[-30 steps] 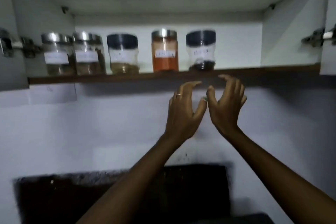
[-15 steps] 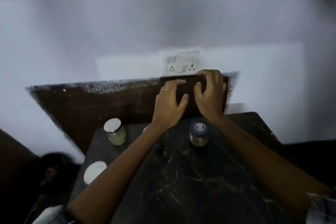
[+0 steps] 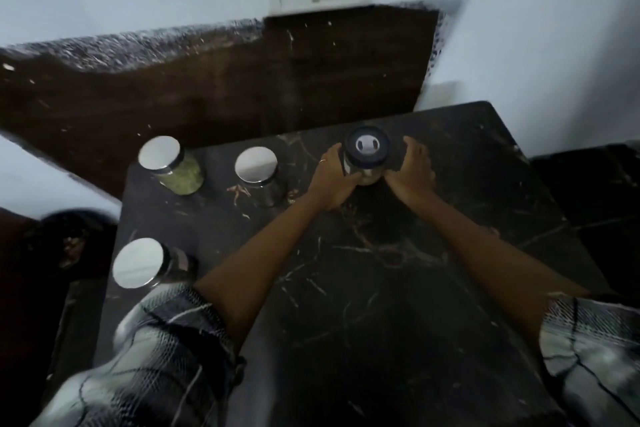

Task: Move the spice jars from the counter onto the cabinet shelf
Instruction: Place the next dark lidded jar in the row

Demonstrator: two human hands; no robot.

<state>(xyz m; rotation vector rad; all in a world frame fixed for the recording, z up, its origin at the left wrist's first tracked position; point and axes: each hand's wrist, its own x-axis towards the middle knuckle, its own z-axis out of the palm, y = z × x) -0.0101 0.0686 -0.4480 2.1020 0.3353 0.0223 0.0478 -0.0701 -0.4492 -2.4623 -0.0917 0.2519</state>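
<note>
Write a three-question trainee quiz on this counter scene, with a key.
1. True or false: both hands touch the dark-lidded jar.
2. How many silver-lidded jars stand on the counter?
3. Which silver-lidded jar is nearest the left hand? A) the green-filled one B) the middle one C) the front one

Key: 1 true, the right hand also holds it; 2 three; 3 B.

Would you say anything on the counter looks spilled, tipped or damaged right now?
Nothing stands out: the dark-lidded jar between the left hand and right hand and the three silver-lidded jars all stand upright.
</note>
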